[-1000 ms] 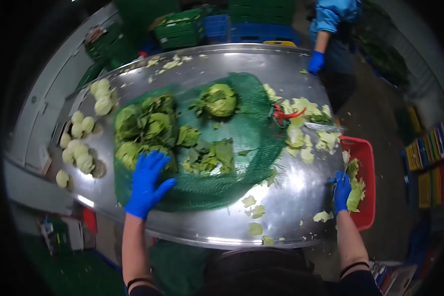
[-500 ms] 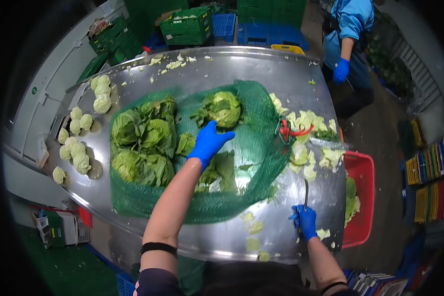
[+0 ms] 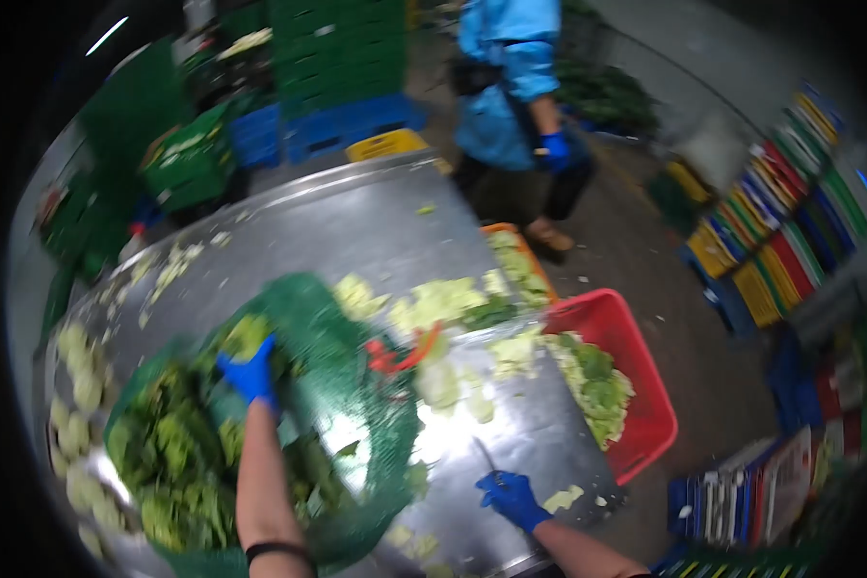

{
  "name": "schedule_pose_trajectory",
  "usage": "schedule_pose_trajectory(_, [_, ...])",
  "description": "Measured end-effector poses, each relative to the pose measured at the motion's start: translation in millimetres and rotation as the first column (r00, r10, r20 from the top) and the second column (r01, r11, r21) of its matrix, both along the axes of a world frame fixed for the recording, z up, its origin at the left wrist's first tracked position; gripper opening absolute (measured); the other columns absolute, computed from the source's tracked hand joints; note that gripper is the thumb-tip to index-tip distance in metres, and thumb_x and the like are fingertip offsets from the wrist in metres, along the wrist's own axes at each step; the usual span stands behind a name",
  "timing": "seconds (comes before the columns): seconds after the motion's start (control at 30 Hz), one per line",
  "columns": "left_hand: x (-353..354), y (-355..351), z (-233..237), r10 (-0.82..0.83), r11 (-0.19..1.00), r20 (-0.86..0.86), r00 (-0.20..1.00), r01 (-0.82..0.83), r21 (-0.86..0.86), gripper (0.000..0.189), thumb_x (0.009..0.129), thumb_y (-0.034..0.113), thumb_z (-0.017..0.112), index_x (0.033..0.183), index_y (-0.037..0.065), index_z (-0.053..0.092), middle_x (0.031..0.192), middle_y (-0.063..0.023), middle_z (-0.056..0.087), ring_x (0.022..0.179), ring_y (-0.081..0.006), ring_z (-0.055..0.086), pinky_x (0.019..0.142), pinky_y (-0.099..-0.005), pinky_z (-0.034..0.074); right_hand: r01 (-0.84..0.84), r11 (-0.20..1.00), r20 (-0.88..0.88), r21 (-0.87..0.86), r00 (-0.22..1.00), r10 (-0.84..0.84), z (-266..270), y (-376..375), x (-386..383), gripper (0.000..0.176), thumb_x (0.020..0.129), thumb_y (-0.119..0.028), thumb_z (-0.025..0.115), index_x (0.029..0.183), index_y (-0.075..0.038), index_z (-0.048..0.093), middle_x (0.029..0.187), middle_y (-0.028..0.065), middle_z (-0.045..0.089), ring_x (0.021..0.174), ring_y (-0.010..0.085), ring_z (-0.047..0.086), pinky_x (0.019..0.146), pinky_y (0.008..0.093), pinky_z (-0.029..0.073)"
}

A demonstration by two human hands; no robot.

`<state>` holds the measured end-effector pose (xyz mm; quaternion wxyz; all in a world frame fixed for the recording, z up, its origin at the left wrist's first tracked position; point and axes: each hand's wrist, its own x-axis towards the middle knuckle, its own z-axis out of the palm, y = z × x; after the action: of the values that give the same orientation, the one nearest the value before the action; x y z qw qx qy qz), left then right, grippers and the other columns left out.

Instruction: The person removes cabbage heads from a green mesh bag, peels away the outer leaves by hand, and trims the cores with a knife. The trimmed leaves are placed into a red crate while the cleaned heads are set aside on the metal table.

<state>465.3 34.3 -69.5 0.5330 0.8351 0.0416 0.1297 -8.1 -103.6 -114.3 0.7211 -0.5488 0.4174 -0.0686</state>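
Note:
My left hand (image 3: 250,376), in a blue glove, is pressed against the near side of a green cabbage (image 3: 248,334), fingers and thumb curved around it. That cabbage rests on a green mesh bag (image 3: 308,301) spread over the metal table. More leafy cabbages (image 3: 178,448) lie in the bag to the left of my left forearm. My right hand (image 3: 513,499), also blue-gloved, is closed around a knife (image 3: 486,453) above the near right part of the table. The thin blade points away from me and is blurred.
Trimmed pale cabbages (image 3: 85,385) line the left edge. Loose leaves (image 3: 443,303) and a red tie (image 3: 405,352) lie mid-table. A red bin (image 3: 645,385) of leaves stands at the right edge, by an orange crate (image 3: 539,270). A person in blue (image 3: 511,87) stands beyond.
The view has swung to the right, bringing the red bin further in. My left hand has closed in over the cabbage. My right hand still holds the knife.

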Motion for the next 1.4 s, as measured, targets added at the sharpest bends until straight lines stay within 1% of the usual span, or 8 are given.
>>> schedule_pose_trajectory(0.13, [-6.6,37.1,-7.4,-0.222,0.782,-0.050,0.974,0.147,-0.606,0.055,0.072,0.020,0.078,0.119,-0.003,0.057,0.110,-0.0134,0.062,0.084,-0.0235,0.063,0.080,-0.0359,0.053,-0.105,0.990,-0.162,-0.099,0.983,0.088,-13.3,-0.8,0.7,0.028,0.092,-0.031,0.058,0.098,-0.004,0.068,0.065,0.0027,0.065,0.050,0.0072,0.052,0.051,0.0231,0.043])
schedule_pose_trajectory(0.2, [5.1,74.3,-29.5,-0.606,0.421,-0.149,0.782,0.156,-0.894,0.054,0.085,0.037,0.062,0.126,0.003,0.053,0.121,-0.0122,0.059,0.104,-0.0281,0.061,0.091,-0.0418,0.049,-0.116,0.989,-0.154,-0.096,0.983,0.101,-2.4,-3.0,1.7,0.029,0.092,-0.031,0.058,0.095,-0.005,0.069,0.064,0.0022,0.065,0.051,0.0077,0.053,0.052,0.0238,0.043])
schedule_pose_trajectory(0.33, [-40.9,82.5,9.1,-0.773,0.178,0.082,0.629,0.339,-0.924,0.056,0.088,0.040,0.057,0.132,0.007,0.048,0.130,-0.0130,0.053,0.119,-0.0299,0.051,0.100,-0.0479,0.042,-0.130,0.988,-0.123,-0.087,0.985,0.119,4.9,-6.2,1.9,0.028,0.091,-0.031,0.059,0.089,-0.005,0.069,0.064,0.0025,0.065,0.050,0.0079,0.053,0.051,0.0243,0.043])
schedule_pose_trajectory(0.57, [-193.6,64.8,107.9,-0.786,0.428,-0.010,0.618,0.533,-0.730,0.055,0.076,0.017,0.064,0.127,0.002,0.048,0.117,-0.0094,0.059,0.106,-0.0208,0.058,0.093,-0.0356,0.045,-0.072,0.987,0.020,-0.146,0.997,0.076,-36.4,1.2,-3.2,0.025,0.089,-0.028,0.061,0.084,-0.005,0.066,0.060,0.0038,0.064,0.044,0.0072,0.050,0.042,0.0238,0.040])
schedule_pose_trajectory(0.77, [-335.9,33.5,103.1,-0.883,0.414,-0.126,0.452,0.624,-0.662,0.125,0.043,0.016,0.091,0.144,0.000,0.021,0.142,-0.0131,0.037,0.128,-0.0262,0.041,0.106,-0.0388,0.035,-0.047,0.998,0.004,0.052,0.999,0.046,9.9,-18.1,-12.4,0.019,0.086,-0.027,0.065,0.086,-0.010,0.059,0.070,0.0032,0.064,0.045,0.0074,0.047,0.040,0.0244,0.037])
schedule_pose_trajectory(0.87, [-367.4,24.4,62.5,-0.912,0.410,-0.171,0.374,0.854,-0.320,0.129,0.042,0.024,0.094,0.145,-0.001,0.020,0.142,-0.0143,0.035,0.131,-0.0267,0.036,0.110,-0.0375,0.028,0.039,0.833,0.081,-0.552,0.997,0.006,12.1,-30.2,-59.1,0.023,0.089,-0.029,0.061,0.095,-0.007,0.056,0.076,0.0088,0.065,0.053,0.0204,0.060,0.054,0.0328,0.049])
schedule_pose_trajectory(1.0, [-393.1,0.4,23.0,-0.872,0.335,-0.402,0.278,0.939,-0.075,0.126,0.042,0.030,0.094,0.142,-0.002,0.024,0.139,-0.0173,0.036,0.130,-0.0280,0.036,0.110,-0.0380,0.029,-0.033,0.808,0.048,-0.589,0.996,0.075,59.9,-39.2,-123.1,0.019,0.091,-0.025,0.056,0.101,-0.008,0.056,0.080,0.0137,0.065,0.063,0.0298,0.064,0.058,0.0389,0.050])
schedule_pose_trajectory(1.4, [-385.7,-11.8,29.2,-0.872,0.313,-0.461,0.163,0.911,-0.269,0.124,0.045,0.028,0.094,0.141,-0.001,0.022,0.139,-0.0168,0.034,0.130,-0.0287,0.034,0.111,-0.0370,0.028,-0.463,0.669,-0.239,-0.582,0.883,0.403,84.4,-36.1,-114.5,0.018,0.090,-0.022,0.054,0.091,-0.004,0.051,0.071,0.0218,0.059,0.069,0.0409,0.060,0.058,0.0471,0.045])
